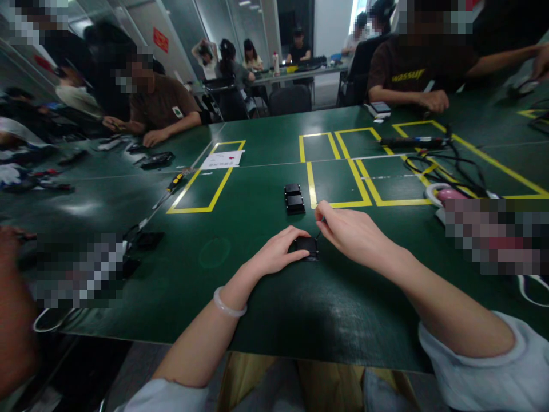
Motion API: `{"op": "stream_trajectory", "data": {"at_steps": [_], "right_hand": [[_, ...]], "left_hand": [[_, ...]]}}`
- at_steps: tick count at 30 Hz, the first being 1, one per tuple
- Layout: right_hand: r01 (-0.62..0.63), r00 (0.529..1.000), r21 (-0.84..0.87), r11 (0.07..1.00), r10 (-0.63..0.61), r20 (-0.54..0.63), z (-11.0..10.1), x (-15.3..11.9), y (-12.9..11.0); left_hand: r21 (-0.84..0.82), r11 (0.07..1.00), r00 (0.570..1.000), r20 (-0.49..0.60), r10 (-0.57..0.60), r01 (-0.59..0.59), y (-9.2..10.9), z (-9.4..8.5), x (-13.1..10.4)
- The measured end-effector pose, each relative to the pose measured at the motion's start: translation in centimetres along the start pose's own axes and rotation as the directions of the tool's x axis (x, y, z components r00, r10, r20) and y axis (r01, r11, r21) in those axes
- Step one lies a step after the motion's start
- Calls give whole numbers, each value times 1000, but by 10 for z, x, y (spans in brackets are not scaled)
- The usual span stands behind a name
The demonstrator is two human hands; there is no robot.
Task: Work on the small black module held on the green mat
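Observation:
My left hand steadies a small black rectangular part flat on the green table, its thumb along the near edge and its fingers at the far left side. Just to the right, my right hand is closed in a pinch on a thin dark rod-like tool. The tool's lower end reaches the part's far right corner; whether it touches is too small to tell. Farther off lies a similar black part with two raised blocks, apart from both hands.
Yellow tape outlines mark the green table. On the right are black cables and a white tape roll. A yellow-black screwdriver and a paper sheet lie left. Several people sit around.

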State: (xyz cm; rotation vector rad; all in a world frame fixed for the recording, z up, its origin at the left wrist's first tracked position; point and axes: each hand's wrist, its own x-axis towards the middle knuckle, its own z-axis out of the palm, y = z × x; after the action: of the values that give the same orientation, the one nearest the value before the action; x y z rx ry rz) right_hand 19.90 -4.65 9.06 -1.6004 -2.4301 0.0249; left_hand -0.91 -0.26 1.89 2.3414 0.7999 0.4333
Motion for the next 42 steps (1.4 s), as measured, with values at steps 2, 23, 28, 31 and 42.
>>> {"op": "stream_trajectory", "data": {"at_steps": [2, 23, 28, 31, 42], "right_hand": [[1, 1000, 24, 1000, -1, -19, 0, -1, 0], [-14, 1000, 0, 1000, 14, 1, -8, -2, -3], [-5, 1000, -45, 999, 5, 0, -5, -1, -2], [-13, 1000, -89, 996, 14, 5, -2, 0, 0], [-21, 1000, -70, 997, 21, -6, -2, 0, 0]], "left_hand": [[1, 1000, 1000, -4, -2, 2, 0, 0, 0], [-1, 1000, 1000, -10, 11, -11, -1, 0, 0], [0, 1000, 1000, -7, 11, -11, -2, 1, 0], [7, 1000, 1000, -4, 8, -8, -3, 1, 0], [17, 1000, 1000, 10, 10, -10, -3, -1, 0]]}}
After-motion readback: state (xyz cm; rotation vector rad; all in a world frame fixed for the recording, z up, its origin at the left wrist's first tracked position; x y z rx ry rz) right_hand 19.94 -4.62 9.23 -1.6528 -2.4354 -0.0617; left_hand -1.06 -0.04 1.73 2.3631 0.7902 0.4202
